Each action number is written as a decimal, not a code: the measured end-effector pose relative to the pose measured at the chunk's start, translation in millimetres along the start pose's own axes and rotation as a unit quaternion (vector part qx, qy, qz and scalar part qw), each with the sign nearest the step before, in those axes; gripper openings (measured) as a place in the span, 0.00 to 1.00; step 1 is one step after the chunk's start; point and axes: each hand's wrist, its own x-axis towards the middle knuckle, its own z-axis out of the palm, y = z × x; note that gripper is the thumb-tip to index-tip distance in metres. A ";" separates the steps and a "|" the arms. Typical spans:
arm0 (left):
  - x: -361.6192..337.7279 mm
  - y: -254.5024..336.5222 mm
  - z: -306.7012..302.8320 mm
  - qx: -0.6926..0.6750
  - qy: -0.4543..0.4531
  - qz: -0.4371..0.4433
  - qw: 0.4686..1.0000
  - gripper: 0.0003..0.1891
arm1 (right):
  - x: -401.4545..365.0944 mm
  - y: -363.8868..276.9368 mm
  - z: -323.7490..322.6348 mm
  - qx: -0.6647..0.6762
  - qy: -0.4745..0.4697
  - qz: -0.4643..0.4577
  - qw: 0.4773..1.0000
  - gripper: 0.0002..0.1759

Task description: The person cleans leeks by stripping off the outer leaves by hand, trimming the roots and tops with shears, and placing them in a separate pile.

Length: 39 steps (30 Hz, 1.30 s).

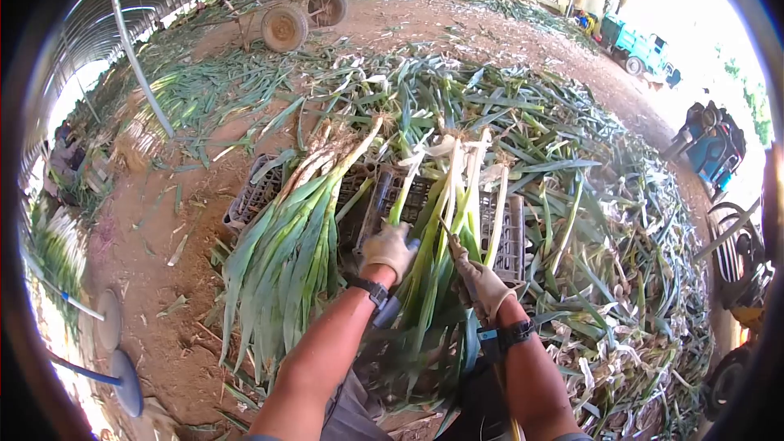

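Observation:
My left hand [389,251], in a pale work glove, is closed around the stalk of a leek [406,185], whose white root end points away from me. My right hand [485,283], also gloved, grips a narrow pointed knife [454,247]. The blade slants up and left, in front of several more leeks [459,188] lying over a grey plastic crate [513,233]. Left of my left hand, a bundle of leeks [290,233] lies with its roots away and green leaves toward me, partly over another crate [251,192].
A heap of leek leaves and trimmings [612,278] spreads to the right and beyond the crates. Bare soil [155,253] lies to the left. A metal pole [137,57] and a wheeled cart [284,27] stand farther off. People sit in the background; a turquoise truck [637,45] is at right.

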 end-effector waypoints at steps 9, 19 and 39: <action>22.1 -11.6 28.9 0.091 -0.103 -0.087 0.987 0.26 | -13.5 -17.5 4.9 0.007 -0.022 0.010 1.000 0.39; 38.3 -22.1 68.3 -0.140 -0.122 -0.119 0.975 0.22 | -2.7 -6.9 5.6 -0.102 -0.003 -0.026 0.994 0.31; 187.6 -147.0 -109.8 -0.298 0.160 -0.035 0.941 0.18 | -16.9 -18.1 4.9 -0.107 -0.007 -0.047 0.993 0.25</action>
